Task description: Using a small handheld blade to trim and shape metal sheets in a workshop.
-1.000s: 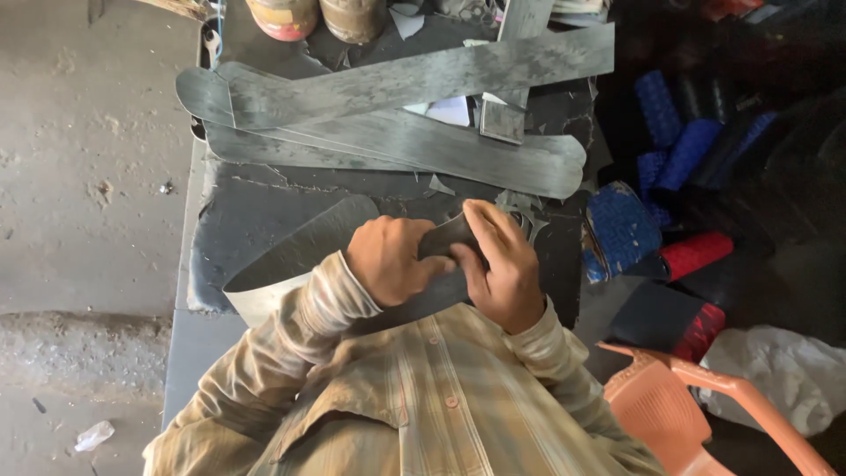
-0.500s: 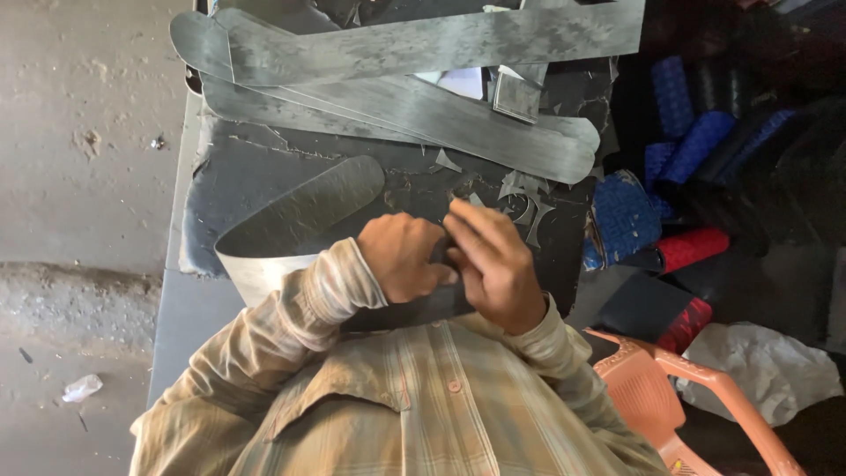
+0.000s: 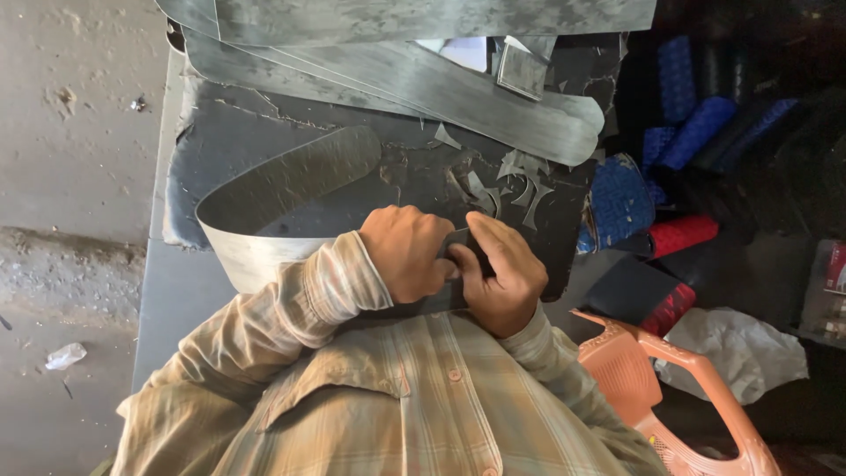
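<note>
The left hand [image 3: 407, 253] sits in the middle of the frame, its fingers curled tight into a fist over the near end of a curved metal strip [image 3: 282, 189]. The right hand [image 3: 500, 271] lies just beside it, touching it, with the fingers bent and the thumb pressed against the same end of the strip; a small dark thing shows between the two hands, but I cannot tell what it is. The strip bends away from the hands in a loop toward the left of the frame, and its rounded far end lies flat on a dark mat [image 3: 352, 106] in the upper middle. The mat covers a grey surface [image 3: 176, 291], whose bare part shows at the left.

Small metal scraps [image 3: 515, 181] lie on the mat just above the right hand. Long metal sheets [image 3: 493, 97] are stacked across the top of the frame, overlapping one another. To the right of the mat lie blue rolls [image 3: 687, 132] and a red roll [image 3: 683, 234]. An orange plastic chair [image 3: 661, 388] stands at the lower right, with a white bag [image 3: 736, 353] beside it. A concrete floor [image 3: 70, 176] fills the left side.
</note>
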